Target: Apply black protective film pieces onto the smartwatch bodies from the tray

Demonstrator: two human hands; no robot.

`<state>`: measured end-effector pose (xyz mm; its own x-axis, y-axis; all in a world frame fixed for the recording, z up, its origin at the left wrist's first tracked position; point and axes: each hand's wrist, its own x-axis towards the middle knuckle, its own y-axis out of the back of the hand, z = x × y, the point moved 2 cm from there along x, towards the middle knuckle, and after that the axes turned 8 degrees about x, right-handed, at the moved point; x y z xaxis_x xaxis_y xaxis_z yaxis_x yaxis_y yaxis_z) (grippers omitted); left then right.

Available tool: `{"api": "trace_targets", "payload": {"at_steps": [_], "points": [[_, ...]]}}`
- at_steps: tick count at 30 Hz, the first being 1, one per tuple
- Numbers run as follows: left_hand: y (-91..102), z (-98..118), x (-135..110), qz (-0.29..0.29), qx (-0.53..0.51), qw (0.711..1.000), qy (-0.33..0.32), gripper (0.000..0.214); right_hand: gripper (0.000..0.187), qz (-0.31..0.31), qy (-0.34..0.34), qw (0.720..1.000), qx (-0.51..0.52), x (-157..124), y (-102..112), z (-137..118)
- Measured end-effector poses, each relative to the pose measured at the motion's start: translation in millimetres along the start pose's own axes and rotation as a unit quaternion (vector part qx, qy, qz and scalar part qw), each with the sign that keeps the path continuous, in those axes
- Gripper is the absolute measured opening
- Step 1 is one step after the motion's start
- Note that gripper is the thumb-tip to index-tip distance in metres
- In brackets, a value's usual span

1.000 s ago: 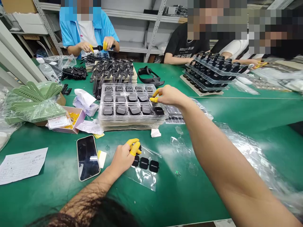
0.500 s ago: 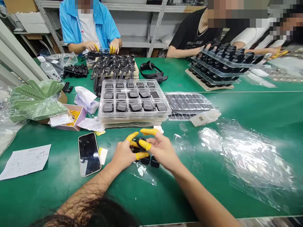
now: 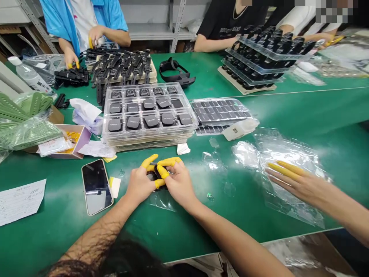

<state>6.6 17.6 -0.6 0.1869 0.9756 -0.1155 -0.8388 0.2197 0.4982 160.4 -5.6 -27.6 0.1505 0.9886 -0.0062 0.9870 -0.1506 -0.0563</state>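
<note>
My left hand (image 3: pixel 140 184) and my right hand (image 3: pixel 176 181) meet over a clear plastic bag (image 3: pixel 163 200) on the green table (image 3: pixel 201 227). Both wear yellow finger cots. Together they pinch a small black square piece (image 3: pixel 157 171) between their fingertips. The other pieces in the bag are hidden under my hands. Just beyond stands a stack of clear trays (image 3: pixel 148 115) filled with several of the same black pieces.
A phone (image 3: pixel 96 186) lies left of my hands, with a paper sheet (image 3: pixel 20 201) further left. A co-worker's hand (image 3: pixel 296 182) with yellow cots rests on crinkled plastic at right. Other people work across the table among watch straps (image 3: pixel 123 69) and black trays (image 3: pixel 259 57).
My right hand came back from the tray stack with a black piece and joined my left hand over the bag. A co-worker's hand has entered at right. The view tilted down.
</note>
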Motion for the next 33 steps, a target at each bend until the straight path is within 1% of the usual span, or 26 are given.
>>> {"api": "trace_targets", "payload": {"at_steps": [3,5,7,9,10,11,13,14,15,16,17,18,19,21,22,24,25,26,28,30,33], "points": [[2.1,-4.0,1.2,0.015,0.007,1.000,-0.020,0.059,0.015,0.063,-0.011,0.997,0.033,-4.0,-11.5,3.1],[3.5,-7.6,2.4,0.022,0.009,0.999,-0.023,0.051,0.014,0.078,-0.021,0.996,0.033,-5.9,-20.8,3.5],[4.7,-10.6,3.7,0.033,0.001,0.999,-0.024,0.049,0.014,0.082,-0.026,0.996,0.024,-5.2,-26.4,0.1],[5.5,-12.7,5.2,0.048,-0.039,0.998,-0.014,0.054,0.015,0.083,-0.018,0.996,0.013,-0.6,-22.2,-9.0],[5.7,-13.2,6.1,0.053,-0.066,0.996,-0.002,0.059,0.017,0.088,-0.010,0.996,0.014,3.3,-14.5,-15.4],[5.7,-13.4,7.0,0.055,-0.095,0.994,0.012,0.065,0.020,0.096,0.000,0.995,0.015,8.1,-2.5,-22.6],[5.4,-12.5,9.0,0.050,-0.145,0.987,0.042,0.076,0.028,0.112,0.015,0.994,-0.004,19.0,33.4,-36.6],[5.4,-11.6,10.1,0.045,-0.163,0.984,0.053,0.081,0.032,0.116,0.017,0.992,-0.036,24.6,55.5,-42.2],[5.5,-10.4,11.0,0.041,-0.179,0.981,0.059,0.086,0.037,0.116,0.008,0.989,-0.094,29.8,78.6,-45.9],[5.8,-9.3,11.9,0.038,-0.192,0.979,0.061,0.090,0.042,0.114,-0.010,0.978,-0.172,34.5,101.5,-47.4],[6.1,-8.1,12.7,0.035,-0.202,0.977,0.059,0.094,0.041,0.109,-0.026,0.958,-0.263,38.6,122.7,-47.2],[6.6,-7.2,13.2,0.033,-0.210,0.976,0.056,0.097,0.037,0.105,-0.035,0.938,-0.329,42.3,141.1,-45.5],[7.0,-6.6,13.5,0.030,-0.216,0.975,0.054,0.098,0.036,0.104,-0.038,0.920,-0.375,45.9,156.1,-42.8],[7.7,-5.9,13.5,0.027,-0.222,0.973,0.055,0.098,0.038,0.096,-0.005,0.895,-0.436,54.7,174.6,-36.1],[7.9,-5.9,13.4,0.026,-0.223,0.973,0.058,0.097,0.042,0.090,0.023,0.882,-0.462,60.7,178.7,-32.6],[8.2,-6.1,13.3,0.026,-0.221,0.973,0.063,0.095,0.048,0.075,0.076,0.844,-0.525,76.1,179.9,-25.6],[8.2,-6.3,13.4,0.025,-0.219,0.973,0.063,0.095,0.049,0.069,0.093,0.829,-0.548,85.0,178.5,-22.1],[8.2,-6.6,13.6,0.026,-0.216,0.974,0.063,0.095,0.049,0.066,0.101,0.819,-0.561,94.1,176.6,-18.6],[8.0,-7.2,14.1,0.027,-0.214,0.974,0.063,0.096,0.050,0.063,0.107,0.812,-0.571,109.6,172.5,-13.1],[8.0,-7.3,14.3,0.029,-0.217,0.974,0.064,0.097,0.048,0.053,0.116,0.808,-0.575,118.2,168.9,-10.0],[8.6,-6.2,14.1,0.029,-0.225,0.972,0.069,0.096,0.041,0.033,0.125,0.802,-0.583,116.2,165.3,-8.9]]}}
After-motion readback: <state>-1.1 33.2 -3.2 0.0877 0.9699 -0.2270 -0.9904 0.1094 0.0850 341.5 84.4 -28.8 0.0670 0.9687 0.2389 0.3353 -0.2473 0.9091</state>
